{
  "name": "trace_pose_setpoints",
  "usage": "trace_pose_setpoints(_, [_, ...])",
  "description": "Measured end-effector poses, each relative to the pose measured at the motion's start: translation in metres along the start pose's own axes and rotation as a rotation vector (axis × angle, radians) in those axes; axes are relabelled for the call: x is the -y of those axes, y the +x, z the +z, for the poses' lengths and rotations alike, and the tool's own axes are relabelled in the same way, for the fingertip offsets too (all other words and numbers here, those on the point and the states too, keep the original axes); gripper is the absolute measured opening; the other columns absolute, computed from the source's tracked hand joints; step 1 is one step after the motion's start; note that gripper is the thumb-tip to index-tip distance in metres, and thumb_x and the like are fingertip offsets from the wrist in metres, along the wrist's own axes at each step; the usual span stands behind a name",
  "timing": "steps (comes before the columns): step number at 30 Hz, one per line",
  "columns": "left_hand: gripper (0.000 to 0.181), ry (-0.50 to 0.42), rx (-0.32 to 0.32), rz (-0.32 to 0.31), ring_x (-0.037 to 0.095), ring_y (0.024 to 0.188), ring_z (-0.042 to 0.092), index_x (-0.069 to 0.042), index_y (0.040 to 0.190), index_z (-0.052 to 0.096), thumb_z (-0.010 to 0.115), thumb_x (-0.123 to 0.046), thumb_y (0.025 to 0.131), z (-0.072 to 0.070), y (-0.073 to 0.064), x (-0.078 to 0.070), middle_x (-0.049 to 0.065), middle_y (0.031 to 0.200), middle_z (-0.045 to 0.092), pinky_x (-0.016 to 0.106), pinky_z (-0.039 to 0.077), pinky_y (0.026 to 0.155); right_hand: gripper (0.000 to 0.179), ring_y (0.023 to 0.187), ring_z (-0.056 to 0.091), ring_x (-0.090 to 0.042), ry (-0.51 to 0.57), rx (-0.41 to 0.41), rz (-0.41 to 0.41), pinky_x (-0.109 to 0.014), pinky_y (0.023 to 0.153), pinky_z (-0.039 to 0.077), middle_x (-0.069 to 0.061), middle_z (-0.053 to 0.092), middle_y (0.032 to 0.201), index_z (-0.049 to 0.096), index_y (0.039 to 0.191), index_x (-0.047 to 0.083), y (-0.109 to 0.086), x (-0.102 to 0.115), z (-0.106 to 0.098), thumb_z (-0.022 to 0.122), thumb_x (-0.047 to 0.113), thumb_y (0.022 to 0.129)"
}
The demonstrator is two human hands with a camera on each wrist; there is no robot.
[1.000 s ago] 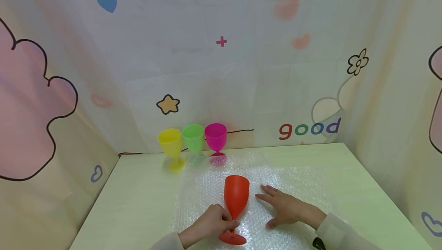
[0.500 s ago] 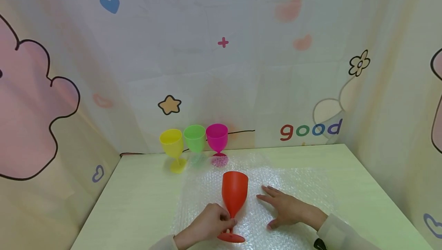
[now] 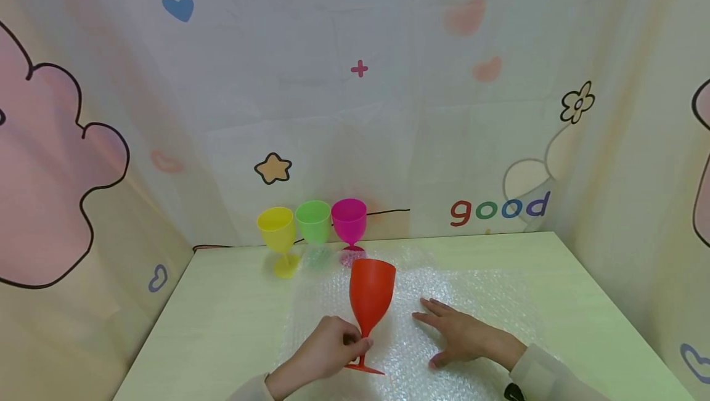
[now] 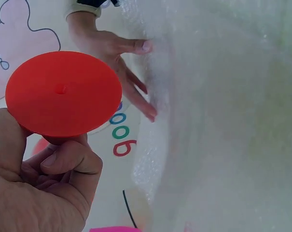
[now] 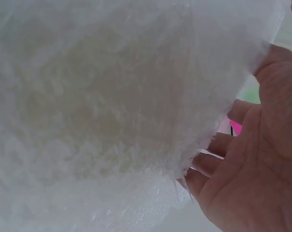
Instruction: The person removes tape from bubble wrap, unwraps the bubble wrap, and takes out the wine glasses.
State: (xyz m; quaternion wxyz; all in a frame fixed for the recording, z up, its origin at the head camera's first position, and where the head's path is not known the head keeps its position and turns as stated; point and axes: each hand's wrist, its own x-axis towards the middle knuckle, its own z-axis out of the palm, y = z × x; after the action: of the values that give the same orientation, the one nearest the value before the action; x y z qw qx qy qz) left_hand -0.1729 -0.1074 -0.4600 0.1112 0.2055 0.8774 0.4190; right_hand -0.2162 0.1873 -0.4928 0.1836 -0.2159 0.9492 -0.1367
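Note:
In the head view my left hand (image 3: pixel 322 348) pinches the thin stem of a red goblet (image 3: pixel 373 295), whose bowl points up and leans slightly right. The flat underside of its red foot (image 4: pixel 63 96) faces the left wrist camera. My right hand (image 3: pixel 466 334) lies with spread fingers on a sheet of bubble wrap (image 3: pixel 413 367), to the right of the goblet. Close up, its fingers (image 5: pixel 242 110) touch the wrap's surface. The goblet is above the sheet.
A yellow goblet (image 3: pixel 278 228), a green goblet (image 3: pixel 314 221) and a magenta goblet (image 3: pixel 349 221) stand in a row at the table's back left. The wrap's far edge covers the feet of the green and magenta ones. A printed curtain (image 3: pixel 355 111) rises behind the table (image 3: pixel 216 308).
My left hand has raised the red goblet off the wrap and moved it slightly left, tilting it a little. The right hand has stayed in place.

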Motion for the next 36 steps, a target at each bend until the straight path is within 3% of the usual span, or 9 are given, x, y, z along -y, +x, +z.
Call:
trace_pose_setpoints(5, [0.025, 0.008, -0.036, 0.038, 0.003, 0.054, 0.047, -0.014, 0.071, 0.074, 0.069, -0.028, 0.091, -0.012, -0.002, -0.002, -0.006, 0.058, 0.061, 0.018, 0.042, 0.050, 0.092, 0.151, 0.024, -0.033, 0.002, -0.001, -0.012, -0.059, 0.113, 0.035, -0.002, 0.026, 0.164, 0.043, 0.148, 0.030, 0.000, -0.001, 0.001, 0.083, 0.050, 0.068])
trace_pose_setpoints(9, [0.027, 0.031, -0.068, 0.062, 0.003, 0.054, 0.046, -0.018, 0.068, 0.071, 0.067, -0.026, 0.093, -0.022, -0.003, -0.003, -0.007, 0.057, 0.058, 0.017, 0.040, 0.050, 0.092, 0.151, 0.024, -0.034, -0.004, -0.003, -0.033, -0.059, 0.114, 0.034, -0.005, 0.026, 0.164, 0.043, 0.149, 0.027, 0.001, -0.002, 0.001, 0.083, 0.051, 0.069])
trace_pose_setpoints(20, [0.024, 0.035, -0.130, 0.037, 0.005, 0.057, 0.050, -0.017, 0.075, 0.071, 0.065, -0.029, 0.095, -0.047, -0.006, -0.003, -0.007, 0.060, 0.058, 0.019, 0.043, 0.051, 0.091, 0.150, 0.024, -0.036, -0.011, -0.011, -0.082, -0.059, 0.115, 0.032, -0.010, 0.025, 0.164, 0.043, 0.149, 0.023, 0.000, -0.004, 0.001, 0.082, 0.050, 0.071])
trace_pose_setpoints(27, [0.019, 0.087, -0.250, 0.071, 0.004, 0.055, 0.047, -0.016, 0.077, 0.071, 0.066, -0.022, 0.094, -0.061, -0.007, 0.004, -0.007, 0.058, 0.053, 0.019, 0.041, 0.051, 0.092, 0.149, 0.025, -0.039, -0.012, -0.031, -0.110, -0.060, 0.113, 0.033, -0.012, 0.025, 0.163, 0.043, 0.149, 0.022, -0.001, -0.006, 0.002, 0.082, 0.050, 0.071])
trace_pose_setpoints(36, [0.011, 0.106, -0.430, 0.054, 0.011, 0.063, 0.053, -0.012, 0.081, 0.071, 0.070, -0.016, 0.091, -0.085, -0.009, 0.018, -0.006, 0.066, 0.062, 0.020, 0.048, 0.057, 0.093, 0.149, 0.024, -0.039, -0.009, -0.035, -0.125, -0.061, 0.114, 0.032, -0.013, 0.025, 0.163, 0.043, 0.149, 0.020, -0.003, -0.007, 0.002, 0.082, 0.050, 0.070])
